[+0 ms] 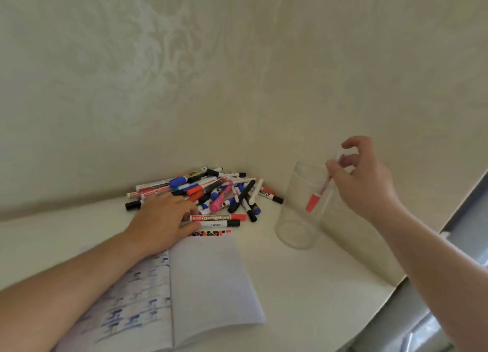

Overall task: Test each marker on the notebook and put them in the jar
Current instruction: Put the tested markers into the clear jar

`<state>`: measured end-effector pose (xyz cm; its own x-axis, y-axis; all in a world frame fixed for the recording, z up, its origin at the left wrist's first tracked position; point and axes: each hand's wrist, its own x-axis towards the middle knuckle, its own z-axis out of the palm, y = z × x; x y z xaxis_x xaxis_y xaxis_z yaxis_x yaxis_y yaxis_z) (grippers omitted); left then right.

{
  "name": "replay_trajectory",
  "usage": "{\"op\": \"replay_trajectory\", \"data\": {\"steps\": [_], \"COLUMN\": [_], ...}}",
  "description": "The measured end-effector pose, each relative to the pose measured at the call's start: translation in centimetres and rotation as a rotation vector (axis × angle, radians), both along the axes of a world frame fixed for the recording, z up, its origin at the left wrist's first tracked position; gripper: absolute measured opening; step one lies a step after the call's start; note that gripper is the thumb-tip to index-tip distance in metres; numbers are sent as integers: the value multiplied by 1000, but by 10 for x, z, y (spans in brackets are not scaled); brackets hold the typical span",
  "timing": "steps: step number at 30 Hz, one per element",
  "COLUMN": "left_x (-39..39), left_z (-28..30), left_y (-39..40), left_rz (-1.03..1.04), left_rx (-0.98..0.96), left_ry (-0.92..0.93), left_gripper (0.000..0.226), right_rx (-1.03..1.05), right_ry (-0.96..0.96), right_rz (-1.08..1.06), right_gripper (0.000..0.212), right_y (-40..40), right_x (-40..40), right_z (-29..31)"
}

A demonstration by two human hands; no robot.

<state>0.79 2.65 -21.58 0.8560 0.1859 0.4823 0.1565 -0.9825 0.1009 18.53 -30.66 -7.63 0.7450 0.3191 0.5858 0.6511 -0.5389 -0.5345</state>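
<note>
Markers (211, 193) lie in a loose heap on the pale table (303, 285), against the wall (237, 61) and just beyond the top edge of the open notebook (208, 280). One red-capped marker (318, 193) is apart from the heap: it hangs cap-down, tilted, with its lower part inside the clear jar (301, 209) and its upper end at the right hand (361, 175). That hand is raised above and just to the right of the jar's rim, wrist bent, with the thumb and curled fingers pinching the marker's top end; the picture is blurred there, so the exact contact is hard to read. The right forearm comes in from the lower right corner, rising toward the jar.

The left hand (163, 219) lies palm-down at the near left side of the heap, fingers fairly straight and spread over the markers, their tips touching two that lie side by side at the front: a red-capped one (217, 217) and a black-capped one (219, 223). It does not appear to grip anything. Its forearm crosses the notebook's left page, which carries rows of blue and dark marks. A short row of coloured dots (210, 233) runs along the top of the right page, just in front of the two front markers. The jar stands upright to the right of the notebook and the heap, not touching either.
</note>
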Motion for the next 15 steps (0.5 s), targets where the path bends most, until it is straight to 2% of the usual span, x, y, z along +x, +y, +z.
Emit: {"op": "replay_trajectory", "data": {"steps": [3, 7, 8, 9, 11, 15], "left_x": [1, 1, 1, 2, 3, 5], "left_z": [2, 2, 1, 0, -1, -5], "left_y": [-1, 0, 1, 2, 3, 6], "left_rz": [-21, -54, -67, -76, -80, -88], "left_rx": [-14, 4, 19, 27, 34, 27], "left_ry": [28, 81, 80, 76, 84, 106], "left_gripper": [28, 20, 18, 17, 19, 30], "right_rx": [-186, -365, -388, -413, -437, -316], "right_ry": [-53, -114, -104, -105, -148, -164], "right_rz": [-30, -54, -45, -32, 2, 32], "right_gripper": [7, 56, 63, 63, 51, 40], "right_y": [6, 7, 6, 4, 4, 15], "right_x": [-3, 2, 4, 8, 14, 30], "right_z": [-7, -14, -16, -18, -25, -35]}}
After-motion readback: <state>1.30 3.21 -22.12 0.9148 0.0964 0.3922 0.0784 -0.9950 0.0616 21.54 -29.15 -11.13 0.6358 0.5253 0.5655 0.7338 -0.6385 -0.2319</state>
